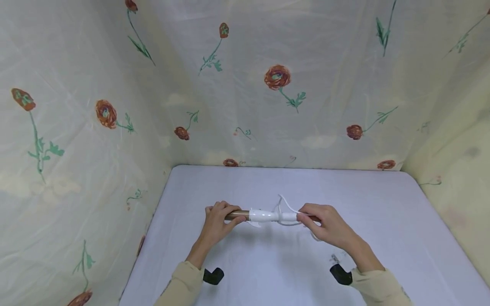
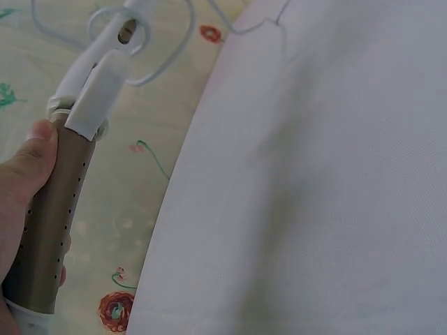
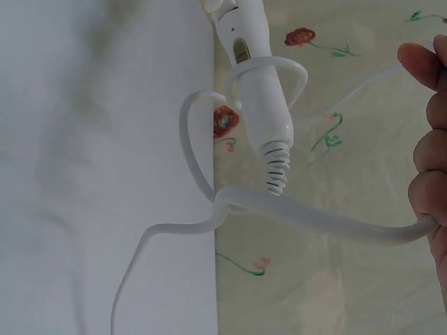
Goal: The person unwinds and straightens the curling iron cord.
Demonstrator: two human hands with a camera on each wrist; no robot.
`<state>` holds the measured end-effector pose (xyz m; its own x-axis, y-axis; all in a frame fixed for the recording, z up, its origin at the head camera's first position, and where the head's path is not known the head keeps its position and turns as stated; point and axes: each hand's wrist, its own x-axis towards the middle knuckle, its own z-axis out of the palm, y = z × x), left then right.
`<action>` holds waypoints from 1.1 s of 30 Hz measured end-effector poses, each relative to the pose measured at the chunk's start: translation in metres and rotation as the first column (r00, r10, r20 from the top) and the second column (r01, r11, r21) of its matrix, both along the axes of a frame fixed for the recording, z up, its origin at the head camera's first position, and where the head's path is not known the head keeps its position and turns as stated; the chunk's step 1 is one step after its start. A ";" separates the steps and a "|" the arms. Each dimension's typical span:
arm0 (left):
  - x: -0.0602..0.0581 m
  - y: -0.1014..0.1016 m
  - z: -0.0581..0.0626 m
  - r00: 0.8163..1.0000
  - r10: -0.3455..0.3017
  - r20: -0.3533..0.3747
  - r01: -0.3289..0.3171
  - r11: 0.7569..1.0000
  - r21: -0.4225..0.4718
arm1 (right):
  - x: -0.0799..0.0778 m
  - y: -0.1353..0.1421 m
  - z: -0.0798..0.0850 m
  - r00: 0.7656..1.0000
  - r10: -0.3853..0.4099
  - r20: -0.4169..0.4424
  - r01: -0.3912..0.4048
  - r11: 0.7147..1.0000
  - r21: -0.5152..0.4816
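A curling iron (image 1: 264,215) with a brown perforated barrel (image 2: 56,195) and a white handle (image 3: 258,91) is held above the white table. My left hand (image 1: 219,223) grips it by the barrel, thumb on the near side and fingertips showing past the far edge in the left wrist view. Loops of its white cord (image 3: 314,222) pass around the handle. The right hand (image 1: 327,225) holds the cord beyond the handle's ribbed end; in the right wrist view its curled fingers (image 3: 427,153) are at the right edge.
The table (image 1: 229,187) has a white surface and rounded far corners. Pale cloth (image 1: 317,97) with printed flowers hangs behind it and at both sides. Black wrist pieces (image 1: 213,276) show at the sleeves. A small, unclear patch (image 1: 337,258) lies near the right wrist.
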<state>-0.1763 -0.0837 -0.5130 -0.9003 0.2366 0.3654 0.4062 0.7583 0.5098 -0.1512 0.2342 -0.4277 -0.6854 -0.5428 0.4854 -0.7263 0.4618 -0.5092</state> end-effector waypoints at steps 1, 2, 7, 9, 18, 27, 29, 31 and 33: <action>0.000 0.000 0.000 1.000 -0.006 -0.001 0.006 1.000 0.004 | -0.002 0.001 0.000 1.000 0.001 0.004 -0.001 1.000 0.001; 0.000 0.000 -0.001 1.000 -0.009 -0.006 0.009 1.000 0.007 | -0.004 0.002 0.001 1.000 0.001 0.006 -0.001 1.000 0.003; 0.001 0.000 0.000 0.999 -0.028 -0.019 0.028 0.999 0.020 | -0.013 0.005 0.002 1.000 -0.016 0.024 0.015 1.000 0.013; 0.001 0.000 0.001 0.999 -0.033 -0.026 0.033 0.999 0.015 | -0.017 0.006 0.002 0.999 -0.028 0.033 0.028 1.000 0.009; 0.003 0.000 -0.001 0.999 -0.045 -0.023 0.046 0.999 0.012 | -0.029 0.011 -0.008 0.980 -0.144 0.134 0.143 0.990 0.014; 0.004 0.000 0.004 0.998 -0.047 -0.046 0.048 0.999 0.020 | -0.046 0.017 -0.030 0.909 -0.219 0.354 0.226 0.974 0.021; 0.004 0.000 0.005 0.997 -0.043 -0.060 0.044 0.999 0.021 | -0.050 0.019 -0.035 0.893 -0.220 0.393 0.232 0.972 0.016; 0.004 0.000 0.005 0.997 -0.039 -0.073 0.040 0.999 0.024 | -0.053 0.021 -0.040 0.887 -0.221 0.406 0.238 0.971 0.007; 0.004 0.000 0.004 0.996 -0.037 -0.078 0.039 0.999 0.027 | -0.055 0.023 -0.046 0.891 -0.230 0.392 0.249 0.968 0.003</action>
<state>-0.1726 -0.0839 -0.5094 -0.8594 0.2589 0.4409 0.4738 0.7273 0.4965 -0.2062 0.2569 -0.4738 -0.9303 -0.3216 0.1762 -0.3380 0.5658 -0.7521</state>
